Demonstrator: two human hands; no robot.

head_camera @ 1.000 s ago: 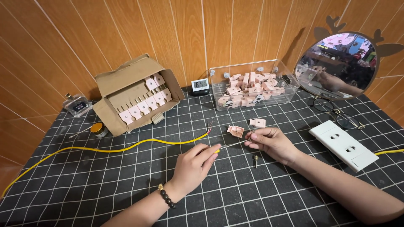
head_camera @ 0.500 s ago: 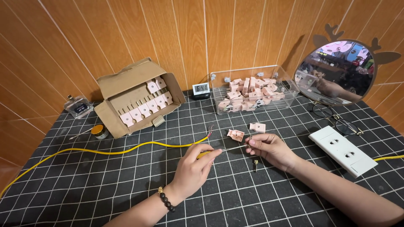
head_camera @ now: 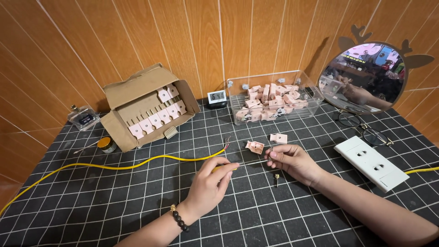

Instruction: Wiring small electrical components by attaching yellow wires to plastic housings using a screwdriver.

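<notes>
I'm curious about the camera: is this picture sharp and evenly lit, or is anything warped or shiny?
Head view: sharp and evenly lit; wide-angle lens bends the wall panels outward; soft shadows under the left hand and right hand; the mirror shows a bright reflection.

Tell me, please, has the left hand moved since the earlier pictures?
No, the left hand stays just below the bare end of the yellow cable, as before.

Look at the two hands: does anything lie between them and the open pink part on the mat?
Nothing visible does. The pink part lies just beyond the right hand and left hand, with bare mat between.
</notes>
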